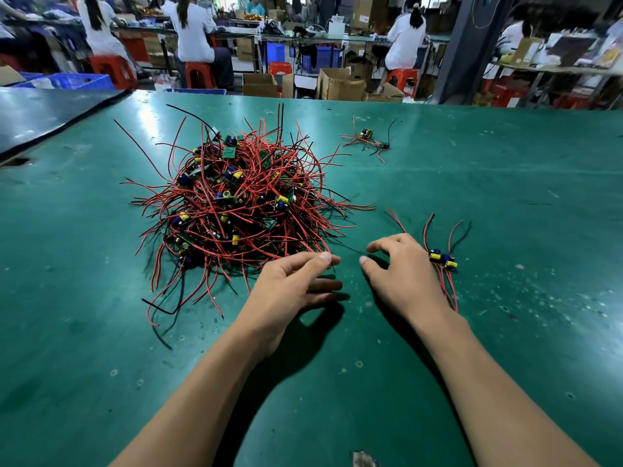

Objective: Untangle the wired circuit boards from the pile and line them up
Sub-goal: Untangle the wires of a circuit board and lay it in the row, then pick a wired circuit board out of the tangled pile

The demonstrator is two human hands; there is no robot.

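Observation:
A big tangled pile (236, 203) of small green circuit boards with red and black wires lies on the green table (505, 197), left of centre. My left hand (296, 284) hovers at the pile's near right edge, fingers loosely curled, holding nothing. My right hand (401, 271) is beside it with fingers spread and relaxed, also holding nothing. Just right of my right hand lies a separated wired board (443, 259), its wires running toward and away from me. Another small cluster of wired boards (369, 138) lies further back on the right.
A dark mat (40, 119) overlaps the table's far left corner. Beyond the far edge are cardboard boxes (340, 84), blue crates, red stools and several seated people at other benches.

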